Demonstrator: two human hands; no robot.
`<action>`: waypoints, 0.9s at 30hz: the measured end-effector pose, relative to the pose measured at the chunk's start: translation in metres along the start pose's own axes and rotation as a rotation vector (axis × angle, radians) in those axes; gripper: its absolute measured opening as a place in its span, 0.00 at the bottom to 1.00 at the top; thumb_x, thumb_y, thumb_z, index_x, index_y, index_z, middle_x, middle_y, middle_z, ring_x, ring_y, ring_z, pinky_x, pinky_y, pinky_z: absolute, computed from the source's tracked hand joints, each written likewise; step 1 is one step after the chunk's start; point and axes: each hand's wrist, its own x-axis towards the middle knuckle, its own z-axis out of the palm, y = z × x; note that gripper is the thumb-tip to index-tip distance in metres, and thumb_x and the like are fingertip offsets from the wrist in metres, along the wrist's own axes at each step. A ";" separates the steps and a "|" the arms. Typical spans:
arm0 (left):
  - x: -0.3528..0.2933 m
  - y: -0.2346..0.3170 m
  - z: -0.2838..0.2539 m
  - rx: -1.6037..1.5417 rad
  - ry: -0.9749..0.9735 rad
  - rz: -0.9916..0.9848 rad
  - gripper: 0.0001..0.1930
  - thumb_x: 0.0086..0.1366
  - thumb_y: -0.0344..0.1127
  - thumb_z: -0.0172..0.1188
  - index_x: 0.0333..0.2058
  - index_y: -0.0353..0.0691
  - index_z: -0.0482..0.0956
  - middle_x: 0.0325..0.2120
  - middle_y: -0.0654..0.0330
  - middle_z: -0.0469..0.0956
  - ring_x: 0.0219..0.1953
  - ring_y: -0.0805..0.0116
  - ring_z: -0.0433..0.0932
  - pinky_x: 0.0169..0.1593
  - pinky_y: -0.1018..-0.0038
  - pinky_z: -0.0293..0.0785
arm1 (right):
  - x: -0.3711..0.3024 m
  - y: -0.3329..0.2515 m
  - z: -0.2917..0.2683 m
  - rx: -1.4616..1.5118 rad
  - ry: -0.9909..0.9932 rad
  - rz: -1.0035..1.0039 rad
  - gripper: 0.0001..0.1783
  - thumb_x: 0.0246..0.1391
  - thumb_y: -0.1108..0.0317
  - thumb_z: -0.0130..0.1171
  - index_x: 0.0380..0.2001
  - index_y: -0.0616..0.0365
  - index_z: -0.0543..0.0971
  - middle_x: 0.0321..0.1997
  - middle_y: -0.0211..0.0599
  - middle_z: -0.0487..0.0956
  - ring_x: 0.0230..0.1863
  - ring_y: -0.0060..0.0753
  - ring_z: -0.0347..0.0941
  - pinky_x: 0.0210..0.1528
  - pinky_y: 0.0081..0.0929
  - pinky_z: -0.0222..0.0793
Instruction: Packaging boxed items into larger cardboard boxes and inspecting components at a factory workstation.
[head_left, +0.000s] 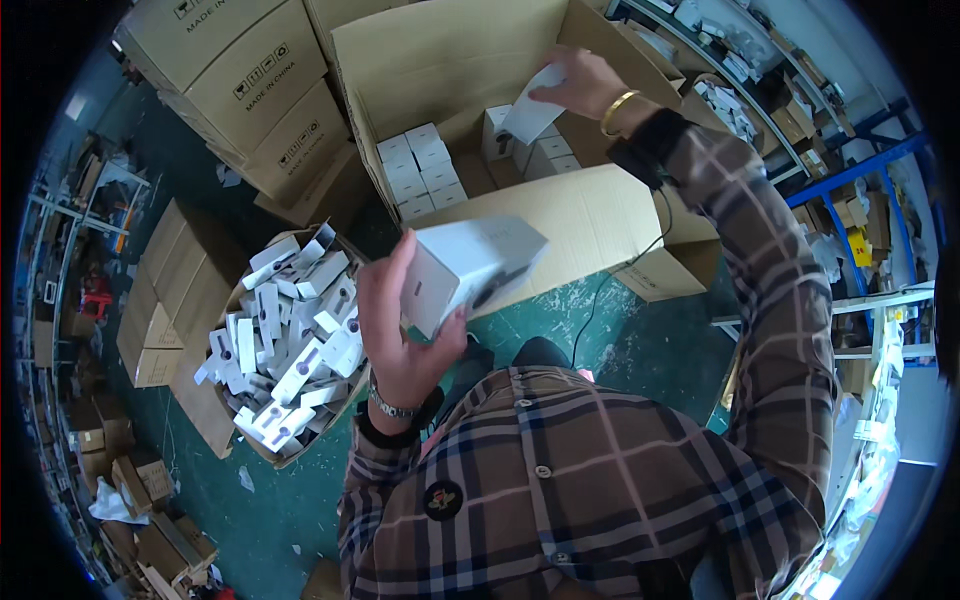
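My left hand [392,325] is closed around a white product box [478,262], thumb on one side and fingers on the other. The box is tilted, with a dark picture on its lower side. Farther away, my right hand [588,85] pinches another white box [533,106] by its upper end. That box hangs at a slant inside a large open cardboard carton [570,228], above or against boxes standing there; contact cannot be made out. Stacked white boxes [420,170] fill the carton's left part, and a smaller group [552,157] stands on the right.
Left of me, an open carton [207,412] holds a jumbled heap of white boxes [290,345]. Tall sealed cartons [240,95] are stacked behind it. A dark cable [598,300] runs over the green floor [240,510]. Loaded shelves [860,225] line the right side.
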 end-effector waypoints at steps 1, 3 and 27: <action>0.001 -0.006 -0.002 -0.006 0.004 -0.012 0.38 0.53 0.35 0.69 0.64 0.32 0.70 0.44 0.50 0.73 0.43 0.59 0.73 0.48 0.66 0.72 | 0.013 -0.004 0.013 -0.006 -0.012 -0.003 0.27 0.49 0.52 0.73 0.50 0.54 0.83 0.49 0.47 0.82 0.45 0.42 0.83 0.48 0.37 0.78; 0.002 -0.015 -0.004 -0.026 -0.033 -0.056 0.38 0.52 0.35 0.69 0.63 0.32 0.71 0.44 0.50 0.74 0.43 0.59 0.73 0.47 0.66 0.72 | 0.036 -0.008 0.039 0.112 -0.209 0.179 0.31 0.44 0.49 0.74 0.48 0.58 0.83 0.47 0.50 0.83 0.46 0.48 0.83 0.49 0.41 0.78; 0.017 -0.020 0.012 0.105 -0.051 -0.192 0.36 0.50 0.34 0.73 0.60 0.32 0.74 0.48 0.44 0.77 0.46 0.53 0.79 0.46 0.65 0.79 | 0.105 0.083 0.278 -0.302 -0.643 0.169 0.45 0.38 0.41 0.74 0.49 0.71 0.79 0.54 0.60 0.80 0.56 0.60 0.77 0.58 0.44 0.75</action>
